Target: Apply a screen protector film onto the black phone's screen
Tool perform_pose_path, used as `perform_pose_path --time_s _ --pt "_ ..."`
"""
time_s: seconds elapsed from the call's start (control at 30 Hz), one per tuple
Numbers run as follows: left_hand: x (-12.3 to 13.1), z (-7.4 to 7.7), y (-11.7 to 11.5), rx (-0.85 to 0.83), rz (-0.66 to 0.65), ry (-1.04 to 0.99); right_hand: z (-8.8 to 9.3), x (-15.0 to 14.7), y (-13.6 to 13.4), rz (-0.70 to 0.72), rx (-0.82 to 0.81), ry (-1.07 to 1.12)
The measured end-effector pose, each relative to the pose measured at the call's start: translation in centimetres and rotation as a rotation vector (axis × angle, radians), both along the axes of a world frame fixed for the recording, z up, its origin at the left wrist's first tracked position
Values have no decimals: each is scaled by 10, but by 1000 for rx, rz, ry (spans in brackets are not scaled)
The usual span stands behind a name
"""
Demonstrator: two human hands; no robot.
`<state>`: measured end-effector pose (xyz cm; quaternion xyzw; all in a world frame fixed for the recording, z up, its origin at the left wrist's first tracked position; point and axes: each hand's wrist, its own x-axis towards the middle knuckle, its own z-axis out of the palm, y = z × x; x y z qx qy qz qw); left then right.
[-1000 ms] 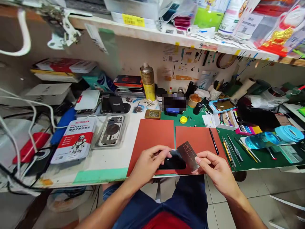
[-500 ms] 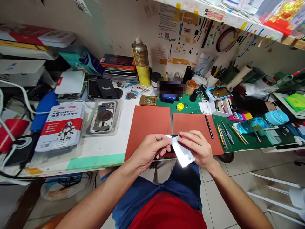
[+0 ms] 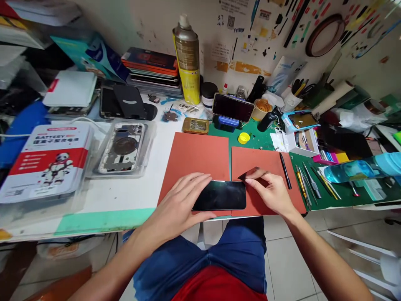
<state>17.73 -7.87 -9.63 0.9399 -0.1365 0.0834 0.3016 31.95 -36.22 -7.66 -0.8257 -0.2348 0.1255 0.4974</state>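
Observation:
A black phone [image 3: 221,195] lies screen-up across two red-brown mats [image 3: 200,156] at the bench's front edge. My left hand [image 3: 180,200] rests on the phone's left end, fingers spread over it. My right hand [image 3: 269,190] pinches a thin dark metal card [image 3: 249,173] and holds its edge at the phone's upper right corner.
A phone frame in a clear tray [image 3: 122,148], a battery box [image 3: 44,161], a spray can [image 3: 188,58], a phone on a blue stand [image 3: 232,108], a yellow cap [image 3: 243,137]. Pen and several metal tools [image 3: 305,182] lie right of the mats on a green mat.
The phone went from held above the lap to lying flat on the mats. The card, earlier held over the phone, now sits at its upper right corner. The view moved closer.

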Motion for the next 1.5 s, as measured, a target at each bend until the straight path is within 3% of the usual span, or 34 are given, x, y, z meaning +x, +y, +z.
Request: perform_pose_path --time_s 0.27,0.8,1.5 --pt "-2 -5 -1 1 8 29 6 10 8 224 -28 -150" --pt "-4 -6 -2 8 36 -30 5 13 11 302 -31 -327" --pt "-4 -6 -2 -1 38 -1 8 11 11 348 -70 -404"
